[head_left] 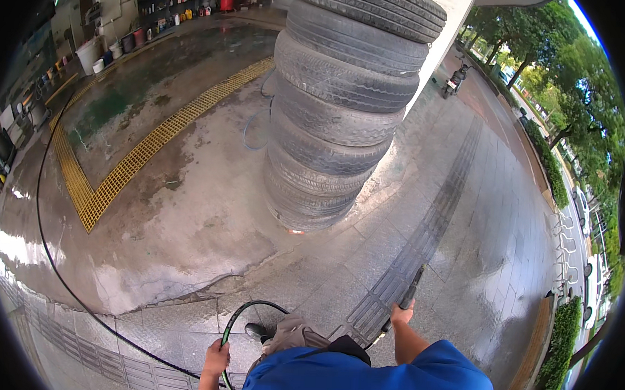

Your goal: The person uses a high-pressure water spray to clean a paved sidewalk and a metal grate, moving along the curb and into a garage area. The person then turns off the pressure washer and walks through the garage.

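Observation:
My left hand (216,359) is closed around a black hose (233,321) with a green stripe, which arches up in a loop in front of my body. Held out to the right in my right hand (402,314) is a black spray gun (410,294). Its slim nozzle end points forward and down over the wet paving. I cannot make out any spray leaving it. The lower end of the gun and the hose's join to it are partly hidden by my hand and body.
A tall stack of worn tyres (329,143) stands ahead beside a pale pillar. A long black hose line (71,292) trails across the floor on the left. Yellow drain grating (143,167) crosses the workshop floor. A motorbike (455,81) is parked farther up the pavement.

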Motion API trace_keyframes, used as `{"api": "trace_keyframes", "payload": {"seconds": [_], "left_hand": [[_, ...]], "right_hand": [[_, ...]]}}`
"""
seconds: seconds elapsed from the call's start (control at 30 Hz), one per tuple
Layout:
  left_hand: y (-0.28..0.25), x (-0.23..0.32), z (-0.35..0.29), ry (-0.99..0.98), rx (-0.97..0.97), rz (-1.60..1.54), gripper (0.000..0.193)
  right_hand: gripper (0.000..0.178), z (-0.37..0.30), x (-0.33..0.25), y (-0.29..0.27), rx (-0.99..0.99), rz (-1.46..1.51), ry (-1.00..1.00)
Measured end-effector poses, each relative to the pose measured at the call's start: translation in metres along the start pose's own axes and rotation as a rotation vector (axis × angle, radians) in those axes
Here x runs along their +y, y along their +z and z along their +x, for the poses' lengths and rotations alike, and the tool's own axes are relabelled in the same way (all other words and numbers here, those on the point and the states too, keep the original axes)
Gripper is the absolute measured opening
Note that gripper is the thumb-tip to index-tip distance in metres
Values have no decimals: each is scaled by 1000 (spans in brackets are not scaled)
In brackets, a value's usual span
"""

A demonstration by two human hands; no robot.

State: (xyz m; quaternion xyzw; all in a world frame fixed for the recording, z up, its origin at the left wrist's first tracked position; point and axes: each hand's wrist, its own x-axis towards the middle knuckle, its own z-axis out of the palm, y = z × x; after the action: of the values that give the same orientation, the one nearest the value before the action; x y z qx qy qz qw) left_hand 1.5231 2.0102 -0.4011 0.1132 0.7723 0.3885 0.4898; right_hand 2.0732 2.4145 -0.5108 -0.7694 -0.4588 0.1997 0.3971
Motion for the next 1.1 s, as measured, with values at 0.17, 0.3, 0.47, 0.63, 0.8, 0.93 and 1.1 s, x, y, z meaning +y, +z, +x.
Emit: {"api": "trace_keyframes", "payload": {"seconds": [0.17, 0.3, 0.47, 0.63, 0.8, 0.93, 1.1], "left_hand": [[-146, -3, 45, -18, 300, -148, 24], [-235, -13, 83, -133, 379, -213, 29], [-322, -21, 150, -290, 368, -166, 43], [-378, 25, 215, -490, 333, -148, 53], [-494, 128, 265, -569, 434, -291, 54], [-595, 166, 325, -562, 607, -406, 53], [-713, 200, 408, -672, 747, -525, 51]], "right_hand": [[93, -143, -177, 155, -295, 44, -157], [95, -221, -324, 243, -376, 84, -604], [92, -321, -484, 370, -762, 218, -632], [92, -411, -668, 566, -898, 188, -1027], [90, -512, -886, 752, -1116, 270, -1127], [88, -597, -997, 887, -1219, 344, -1061], [87, -732, -1088, 1003, -1378, 507, -850]]}}
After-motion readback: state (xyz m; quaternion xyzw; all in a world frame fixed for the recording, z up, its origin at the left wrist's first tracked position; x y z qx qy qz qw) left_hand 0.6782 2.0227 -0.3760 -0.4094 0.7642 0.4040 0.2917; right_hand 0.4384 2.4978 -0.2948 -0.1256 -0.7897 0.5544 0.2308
